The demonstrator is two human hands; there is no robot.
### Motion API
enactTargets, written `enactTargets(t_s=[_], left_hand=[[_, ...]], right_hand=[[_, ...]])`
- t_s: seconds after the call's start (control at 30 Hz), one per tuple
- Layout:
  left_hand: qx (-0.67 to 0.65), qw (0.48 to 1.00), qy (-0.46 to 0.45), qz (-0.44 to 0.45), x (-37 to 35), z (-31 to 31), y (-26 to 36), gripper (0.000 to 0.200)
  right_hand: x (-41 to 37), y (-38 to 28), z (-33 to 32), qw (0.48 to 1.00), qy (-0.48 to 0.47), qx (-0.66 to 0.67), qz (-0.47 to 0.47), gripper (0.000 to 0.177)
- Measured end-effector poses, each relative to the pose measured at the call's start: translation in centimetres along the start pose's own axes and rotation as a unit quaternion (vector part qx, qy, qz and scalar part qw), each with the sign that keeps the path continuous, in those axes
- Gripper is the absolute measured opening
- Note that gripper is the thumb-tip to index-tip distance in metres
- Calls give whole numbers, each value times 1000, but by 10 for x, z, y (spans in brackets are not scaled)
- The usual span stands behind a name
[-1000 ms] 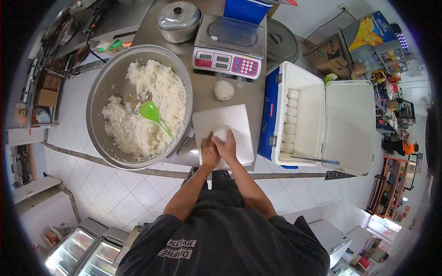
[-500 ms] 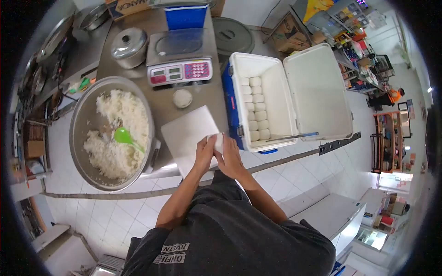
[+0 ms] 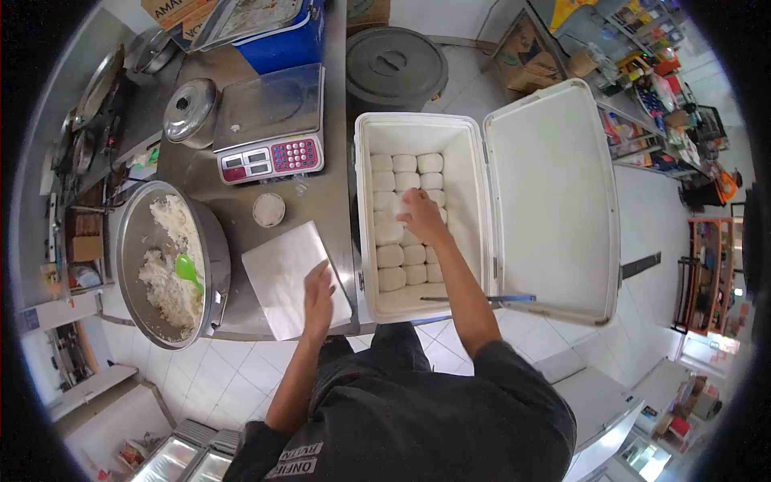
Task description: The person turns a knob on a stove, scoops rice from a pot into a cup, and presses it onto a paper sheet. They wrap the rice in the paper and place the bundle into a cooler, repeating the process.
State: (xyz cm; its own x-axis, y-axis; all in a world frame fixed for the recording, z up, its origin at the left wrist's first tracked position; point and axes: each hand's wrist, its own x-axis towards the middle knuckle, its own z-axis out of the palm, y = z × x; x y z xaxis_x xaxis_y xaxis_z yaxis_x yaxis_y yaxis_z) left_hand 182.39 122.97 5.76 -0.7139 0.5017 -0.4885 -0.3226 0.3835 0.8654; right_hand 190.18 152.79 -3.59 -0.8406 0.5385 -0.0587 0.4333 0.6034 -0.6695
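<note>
My right hand reaches into the cooler box, fingers curled round a white paper-wrapped packet above the others. Rows of similar rounded white packets line the bottom, partly hidden by my hand and forearm. My left hand hovers over the right side of a stack of white paper sheets; its fingers are loosely bent, apart and hold nothing. A large metal pot on the left contains cooked white rice and a green scoop.
A small round container of rice stands below the digital scale. A lidded pot sits to its left, and a blue bin behind. The cooler's lid hangs open, with a thin metal bar near the front edge.
Both hands were together on a white wrapped packet over the paper stack. My right hand has carried it right into the cooler; my left remains over the paper. The view has shifted right.
</note>
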Motion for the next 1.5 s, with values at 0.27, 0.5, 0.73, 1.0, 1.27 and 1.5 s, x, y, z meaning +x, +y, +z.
enactTargets(t_s=[0.27, 0.5, 0.73, 1.0, 1.27, 1.5], left_hand=[[-90, 969, 160, -164, -77, -77, -77, 64], [-142, 950, 178, -213, -81, -78, -101, 61], [-42, 983, 125, -128, -55, -109, -104, 39], [35, 999, 20, -18, -2, -155, -105, 48], [40, 999, 5, -19, 4, -209, -124, 44], [-513, 818, -154, -210, 53, -198, -62, 57]], right_hand=[[99, 77, 85, 938, -330, 34, -95, 26], [76, 59, 72, 974, -224, 12, 12, 42], [31, -22, 40, 960, 218, 154, 87, 37], [34, -203, 196, 955, 233, 177, -55, 91], [79, -246, 273, 952, 227, 187, 83, 110], [-44, -280, 206, 967, 54, 249, -13, 125]])
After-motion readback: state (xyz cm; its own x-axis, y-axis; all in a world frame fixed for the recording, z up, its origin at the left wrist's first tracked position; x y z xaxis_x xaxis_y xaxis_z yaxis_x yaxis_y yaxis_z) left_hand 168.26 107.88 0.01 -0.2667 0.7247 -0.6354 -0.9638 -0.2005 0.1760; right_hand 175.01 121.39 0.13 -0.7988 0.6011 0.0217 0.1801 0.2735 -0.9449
